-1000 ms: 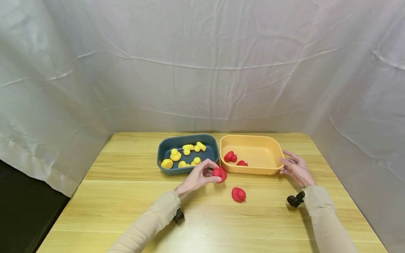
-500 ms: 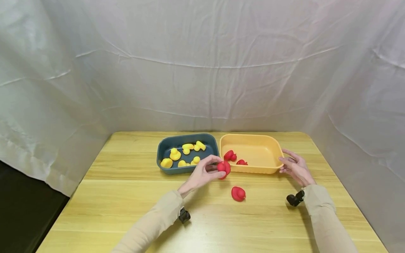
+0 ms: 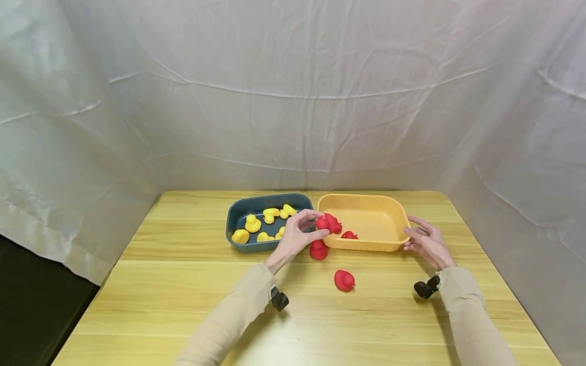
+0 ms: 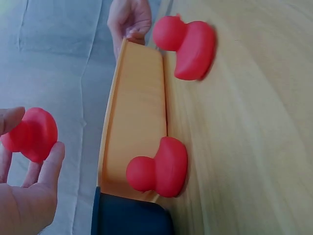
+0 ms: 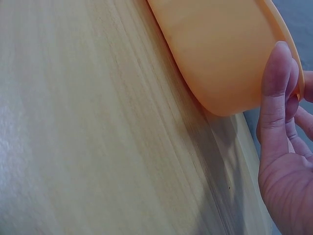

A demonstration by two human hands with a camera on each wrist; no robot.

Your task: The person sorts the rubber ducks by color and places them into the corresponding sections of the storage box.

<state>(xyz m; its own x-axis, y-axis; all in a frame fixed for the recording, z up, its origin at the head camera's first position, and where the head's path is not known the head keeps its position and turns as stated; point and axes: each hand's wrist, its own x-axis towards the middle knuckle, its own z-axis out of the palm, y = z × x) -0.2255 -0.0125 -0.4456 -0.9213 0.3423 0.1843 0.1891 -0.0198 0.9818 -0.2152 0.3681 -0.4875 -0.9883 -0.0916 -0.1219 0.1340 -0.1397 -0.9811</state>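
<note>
My left hand point(image 3: 295, 236) pinches a red rubber duck point(image 3: 323, 223) between thumb and fingers, above the left end of the orange bin point(image 3: 366, 246). In the left wrist view this held duck point(image 4: 38, 134) hangs well clear of the table. My right hand point(image 3: 429, 246) grips the bin's right end, and the right wrist view shows its thumb point(image 5: 277, 78) lying along the orange wall. Two red ducks lie inside the orange bin, one point(image 3: 350, 235) near its front wall. Another red duck point(image 3: 318, 250) stands on the table before the bins, and one more point(image 3: 345, 280) lies nearer.
A dark blue bin point(image 3: 256, 247) with several yellow rubber ducks point(image 3: 253, 223) stands directly left of the orange bin. Both are on a wooden table point(image 3: 183, 295) near its back edge. A pale cloth curtain point(image 3: 293, 101) hangs behind and at both sides.
My left hand has lifted the held red duck up and slightly right, from in front of the bins to over the orange bin's left rim. A red duck behind it has come into view. My right hand stays put.
</note>
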